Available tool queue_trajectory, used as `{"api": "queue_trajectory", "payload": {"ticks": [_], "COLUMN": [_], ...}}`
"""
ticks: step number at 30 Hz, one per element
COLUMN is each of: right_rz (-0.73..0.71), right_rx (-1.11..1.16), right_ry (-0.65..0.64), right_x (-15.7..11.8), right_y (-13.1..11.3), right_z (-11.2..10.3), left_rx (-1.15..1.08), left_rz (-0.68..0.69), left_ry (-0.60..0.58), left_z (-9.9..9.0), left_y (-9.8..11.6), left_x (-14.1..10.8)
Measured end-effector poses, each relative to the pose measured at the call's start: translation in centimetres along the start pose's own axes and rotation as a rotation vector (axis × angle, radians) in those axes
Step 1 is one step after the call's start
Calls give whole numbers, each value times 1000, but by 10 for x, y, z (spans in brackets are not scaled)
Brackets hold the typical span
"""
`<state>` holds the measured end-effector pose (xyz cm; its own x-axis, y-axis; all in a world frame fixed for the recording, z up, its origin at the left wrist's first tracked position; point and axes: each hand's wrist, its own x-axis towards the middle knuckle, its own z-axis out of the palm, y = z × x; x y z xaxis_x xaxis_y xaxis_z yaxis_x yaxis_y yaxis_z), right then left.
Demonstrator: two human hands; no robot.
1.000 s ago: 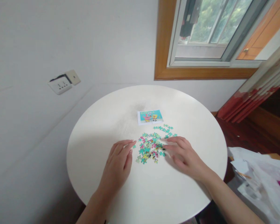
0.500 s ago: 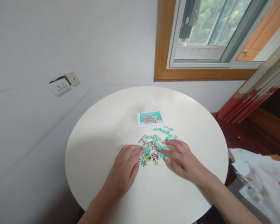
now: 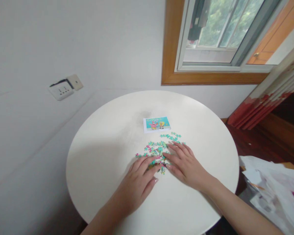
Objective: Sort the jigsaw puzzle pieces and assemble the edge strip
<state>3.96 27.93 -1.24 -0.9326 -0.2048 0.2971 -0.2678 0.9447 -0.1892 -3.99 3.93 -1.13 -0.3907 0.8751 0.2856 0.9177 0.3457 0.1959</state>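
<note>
A loose heap of small jigsaw puzzle pieces [image 3: 160,150], mostly turquoise with pink and yellow ones, lies on the round white table [image 3: 95,169]. My left hand [image 3: 139,176] rests over the near left of the heap, fingers stretched out and covering some pieces. From the right, my right hand [image 3: 186,163] lies with fingers spread across the heap's right side. Neither hand grips a piece that I can see. Beyond the heap is a picture card [image 3: 157,124] with a pink starfish and a yellow sponge character. A few turquoise pieces [image 3: 171,136] lie apart near the card.
The table's far edge stands close to a white wall [image 3: 112,49] with a socket plate [image 3: 61,90]. A wood-framed window [image 3: 210,78] is behind at right, beside a red and cream curtain [image 3: 250,111]. White bags [image 3: 271,192] sit right of the table.
My left hand has moved right over the heap, and my right hand has moved left and slightly away from me. Several pieces now show to the left, above my left fingers.
</note>
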Motion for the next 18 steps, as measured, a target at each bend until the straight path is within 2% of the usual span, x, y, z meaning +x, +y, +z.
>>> {"api": "queue_trajectory", "payload": {"ticks": [4,10,18], "right_rz": [-76,87,70], "right_rx": [22,35,60], "right_ry": [-21,100,86], "right_x": [0,-2,-4], "right_y": [-3,7,6], "right_z": [-1,-2,-1], "left_rx": [-8,-13,10], "left_rz": [-3,47,89], "left_ry": [-10,-25,-54], "left_z": [0,1,3], "left_y": [0,2,4], "left_x": [3,10,11]}}
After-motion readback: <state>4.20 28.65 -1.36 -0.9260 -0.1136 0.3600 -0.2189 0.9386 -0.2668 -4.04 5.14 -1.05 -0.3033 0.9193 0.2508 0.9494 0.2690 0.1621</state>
